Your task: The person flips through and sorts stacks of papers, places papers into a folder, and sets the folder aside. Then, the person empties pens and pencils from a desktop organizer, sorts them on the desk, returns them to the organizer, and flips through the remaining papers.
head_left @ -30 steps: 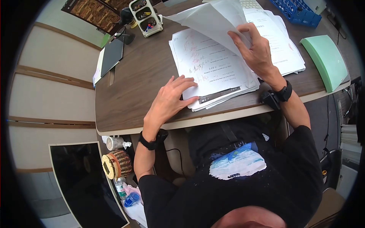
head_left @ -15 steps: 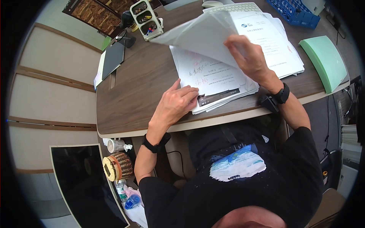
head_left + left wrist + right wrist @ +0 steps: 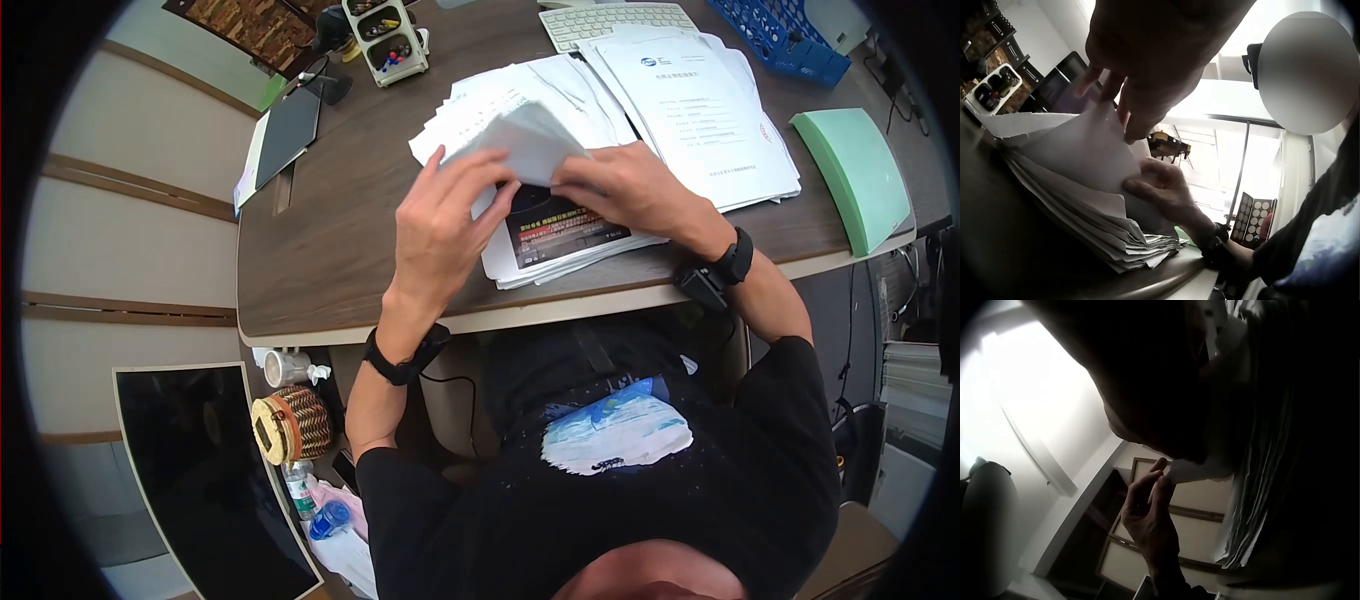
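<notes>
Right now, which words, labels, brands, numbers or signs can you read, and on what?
No text is legible.
Cover sheet: print, blue logo, red mark; too small.
Dark-printed sheet: yellowish lettering; too small.
Fanned sheets: faint lines, unreadable.
Keyboard, bottle label: any lettering too small.

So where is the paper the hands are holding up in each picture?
Head view: the lifted paper is just above the middle.
Left wrist view: the lifted paper is left of the middle.
Right wrist view: a pale bit of the lifted paper shows, right of and slightly below the middle.
Shared landmark: the left hand, left of the paper in the head view, big and dark at the top in the left wrist view, low down in the right wrist view.
</notes>
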Tool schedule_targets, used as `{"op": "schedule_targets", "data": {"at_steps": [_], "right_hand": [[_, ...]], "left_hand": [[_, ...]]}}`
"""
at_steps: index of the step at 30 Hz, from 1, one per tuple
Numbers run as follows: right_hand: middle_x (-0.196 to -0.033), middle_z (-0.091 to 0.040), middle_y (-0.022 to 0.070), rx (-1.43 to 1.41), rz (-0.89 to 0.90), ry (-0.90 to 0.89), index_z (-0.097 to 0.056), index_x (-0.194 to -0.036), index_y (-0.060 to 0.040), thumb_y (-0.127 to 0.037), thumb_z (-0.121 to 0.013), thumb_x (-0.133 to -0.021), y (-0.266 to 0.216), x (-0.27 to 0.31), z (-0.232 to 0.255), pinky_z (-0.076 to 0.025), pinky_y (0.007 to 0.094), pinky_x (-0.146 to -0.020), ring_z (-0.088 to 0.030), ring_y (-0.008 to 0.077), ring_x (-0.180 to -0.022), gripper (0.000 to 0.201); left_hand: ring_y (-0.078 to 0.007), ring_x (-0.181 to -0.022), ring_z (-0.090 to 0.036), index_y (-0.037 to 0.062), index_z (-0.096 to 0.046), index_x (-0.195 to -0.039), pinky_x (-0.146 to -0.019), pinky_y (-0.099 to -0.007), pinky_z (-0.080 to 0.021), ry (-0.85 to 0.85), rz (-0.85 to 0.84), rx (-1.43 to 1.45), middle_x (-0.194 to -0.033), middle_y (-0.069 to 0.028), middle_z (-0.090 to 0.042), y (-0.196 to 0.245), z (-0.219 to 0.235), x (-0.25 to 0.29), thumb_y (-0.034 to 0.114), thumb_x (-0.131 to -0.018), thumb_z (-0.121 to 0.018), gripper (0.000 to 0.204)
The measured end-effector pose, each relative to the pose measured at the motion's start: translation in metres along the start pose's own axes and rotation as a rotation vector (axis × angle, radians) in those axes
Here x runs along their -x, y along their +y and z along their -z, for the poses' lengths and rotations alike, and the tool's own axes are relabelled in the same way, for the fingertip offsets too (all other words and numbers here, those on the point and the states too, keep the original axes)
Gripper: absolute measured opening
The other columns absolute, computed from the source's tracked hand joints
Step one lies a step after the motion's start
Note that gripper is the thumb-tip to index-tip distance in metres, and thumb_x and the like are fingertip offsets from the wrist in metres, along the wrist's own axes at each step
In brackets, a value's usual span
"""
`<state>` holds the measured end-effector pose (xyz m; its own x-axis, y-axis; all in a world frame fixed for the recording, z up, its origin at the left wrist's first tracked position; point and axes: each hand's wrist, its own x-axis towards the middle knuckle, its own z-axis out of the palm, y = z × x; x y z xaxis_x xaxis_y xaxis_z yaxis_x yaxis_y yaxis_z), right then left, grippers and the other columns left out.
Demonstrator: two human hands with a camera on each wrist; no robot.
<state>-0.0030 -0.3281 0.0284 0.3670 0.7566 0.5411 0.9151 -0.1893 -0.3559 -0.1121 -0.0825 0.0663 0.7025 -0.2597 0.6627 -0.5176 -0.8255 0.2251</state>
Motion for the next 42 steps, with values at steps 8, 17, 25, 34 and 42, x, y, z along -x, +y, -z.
{"op": "schedule_targets", "data": {"at_steps": [8,17,25,34,42], "right_hand": [[-0.08,-0.072,0.0152,-0.009,-0.197,0.399,-0.061,-0.097,-0.0038,-0.018,-0.08,-0.101,0.014,-0.007,0.021,-0.053,0.0408,-0.06,-0.071,0.0322,-0.066,0.024],[-0.1,-0.075,0.0146,0.061,-0.4,0.571,-0.065,-0.118,-0.0033,-0.019,-0.075,-0.106,0.03,-0.012,0.038,-0.054,0.0359,-0.076,-0.069,0.0208,-0.083,0.022],[-0.168,-0.035,0.0308,0.346,-0.234,1.003,-0.022,-0.17,0.0055,-0.021,-0.07,-0.109,0.033,0.007,0.143,-0.037,0.0458,-0.127,-0.048,0.0372,-0.148,0.082],[-0.176,-0.027,0.0303,0.492,-0.374,0.594,-0.013,-0.173,-0.0009,-0.021,-0.065,-0.111,0.057,0.092,0.144,-0.035,0.0493,-0.128,-0.041,0.0432,-0.157,0.084],[-0.144,-0.071,0.0183,0.238,-0.409,-0.218,-0.07,-0.142,-0.0063,-0.021,-0.073,-0.104,0.049,0.098,0.133,-0.05,0.0446,-0.114,-0.067,0.0386,-0.132,0.042]], "left_hand": [[-0.0311,-0.129,-0.069,0.01,-0.078,-0.11,-0.121,-0.0595,-0.045,-0.154,0.085,0.064,-0.135,-0.0082,-0.074,-0.007,0.021,0.042,0.009,-0.086,-0.089,0.027],[-0.033,-0.134,-0.064,0.0098,-0.076,-0.121,-0.123,-0.0597,-0.043,-0.317,0.245,0.182,-0.144,-0.0081,-0.067,-0.001,0.018,0.078,0.021,-0.091,-0.086,0.034],[-0.0341,-0.131,-0.066,0.0095,-0.075,-0.126,-0.12,-0.0521,-0.049,-0.256,0.297,0.113,-0.143,-0.0093,-0.067,-0.003,0.02,0.084,0.025,-0.093,-0.085,0.038],[-0.029,-0.106,-0.074,0.0072,-0.074,-0.126,-0.093,-0.0408,-0.058,-0.107,0.618,0.235,-0.117,-0.0114,-0.074,-0.007,0.004,0.08,0.027,-0.093,-0.085,0.039],[-0.0159,-0.079,-0.069,0.0069,-0.073,-0.12,-0.076,-0.0322,-0.056,-0.184,0.779,0.337,-0.088,-0.0038,-0.072,-0.019,0.007,0.061,0.023,-0.092,-0.087,0.035]]}}
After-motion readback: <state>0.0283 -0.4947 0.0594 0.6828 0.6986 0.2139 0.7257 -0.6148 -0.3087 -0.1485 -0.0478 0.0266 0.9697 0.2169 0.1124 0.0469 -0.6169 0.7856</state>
